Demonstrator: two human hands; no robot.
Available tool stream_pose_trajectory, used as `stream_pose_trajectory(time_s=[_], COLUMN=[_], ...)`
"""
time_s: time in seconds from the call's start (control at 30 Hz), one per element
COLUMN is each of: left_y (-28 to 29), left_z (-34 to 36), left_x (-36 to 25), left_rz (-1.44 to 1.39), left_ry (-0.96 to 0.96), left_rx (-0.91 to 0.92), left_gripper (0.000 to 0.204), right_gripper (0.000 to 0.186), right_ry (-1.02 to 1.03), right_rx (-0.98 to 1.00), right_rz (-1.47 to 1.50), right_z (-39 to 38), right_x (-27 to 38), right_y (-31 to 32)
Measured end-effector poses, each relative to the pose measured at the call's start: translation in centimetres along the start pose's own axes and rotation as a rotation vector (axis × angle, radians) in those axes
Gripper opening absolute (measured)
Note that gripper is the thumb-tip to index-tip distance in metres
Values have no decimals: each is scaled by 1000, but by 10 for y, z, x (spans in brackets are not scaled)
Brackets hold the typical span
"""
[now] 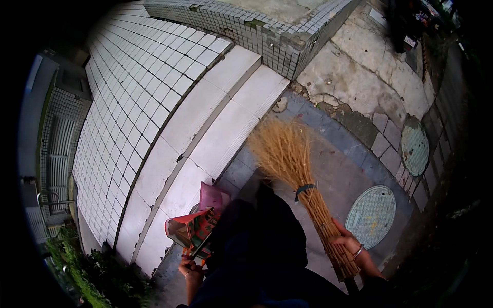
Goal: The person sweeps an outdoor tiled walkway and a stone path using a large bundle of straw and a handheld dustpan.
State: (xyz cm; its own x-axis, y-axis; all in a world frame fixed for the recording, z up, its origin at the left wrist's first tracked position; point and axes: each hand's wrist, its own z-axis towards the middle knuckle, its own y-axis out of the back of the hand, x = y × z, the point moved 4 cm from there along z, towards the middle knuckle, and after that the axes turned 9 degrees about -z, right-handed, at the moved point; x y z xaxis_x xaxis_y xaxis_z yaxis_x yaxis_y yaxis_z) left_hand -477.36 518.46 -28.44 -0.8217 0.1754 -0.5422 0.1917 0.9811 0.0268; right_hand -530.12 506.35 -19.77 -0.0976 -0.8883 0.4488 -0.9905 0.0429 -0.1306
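Reading the view as a clock face with twelve at the top, the person's right hand [354, 249] is at about five o'clock, its fingers closed on the lower shaft of a straw broom [316, 210]. From that grip the broom slants toward eleven, its bristles fanned above a dark binding [304, 189]. At seven o'clock the left hand [192, 272] is closed around a thin dark stick [200, 246]; a red printed bag [192, 228] and a pink scoop-like piece [214, 199] are just beyond it, though how the three join cannot be told.

The broom is held low, so its long bristle end could swing or dip if the right wrist slackens. A loose binding might let stalks splay or shed. The bag looks thin and could snag or tip against the step edge beside it. The person's dark-clothed legs [257, 231] come between the two hands, and either load might knock against them.

Underfoot is grey paving [328, 164], with round covers at four [371, 218] and three o'clock [415, 149]; a cover rim could catch bristles or a toe. Pale steps [226, 133] run from eight to twelve, and a white tiled surface [138, 97] spreads at ten. A tiled low wall [257, 38] stands at twelve, cracked concrete [359, 77] lies at one to two, a slatted gate [59, 149] is at nine, and green plants [77, 262] grow at eight.
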Motion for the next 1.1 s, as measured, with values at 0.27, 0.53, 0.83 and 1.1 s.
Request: stream_pose_trajectory(time_s=[0.27, 0.53, 0.83, 1.1], left_y=[116, 302, 361, 384], left_z=[-26, -71, -107, -123], left_x=[65, 160, 210, 265], left_rz=[-274, -461, -482, -345], left_ry=[6, 88, 13, -90], left_rx=[-212, -330, -458, -537], left_gripper=[3, 3, 10, 16], right_gripper=[84, 86, 81, 72], right_ry=[-19, -35, -93, -117], right_rx=[278, 694, 921, 465], right_rz=[-587, -1088, -1030, -352], right_z=[-10, 5, 152, 199], right_x=[-48, -109, -313, -254], right_y=[-11, -75, -223, -22])
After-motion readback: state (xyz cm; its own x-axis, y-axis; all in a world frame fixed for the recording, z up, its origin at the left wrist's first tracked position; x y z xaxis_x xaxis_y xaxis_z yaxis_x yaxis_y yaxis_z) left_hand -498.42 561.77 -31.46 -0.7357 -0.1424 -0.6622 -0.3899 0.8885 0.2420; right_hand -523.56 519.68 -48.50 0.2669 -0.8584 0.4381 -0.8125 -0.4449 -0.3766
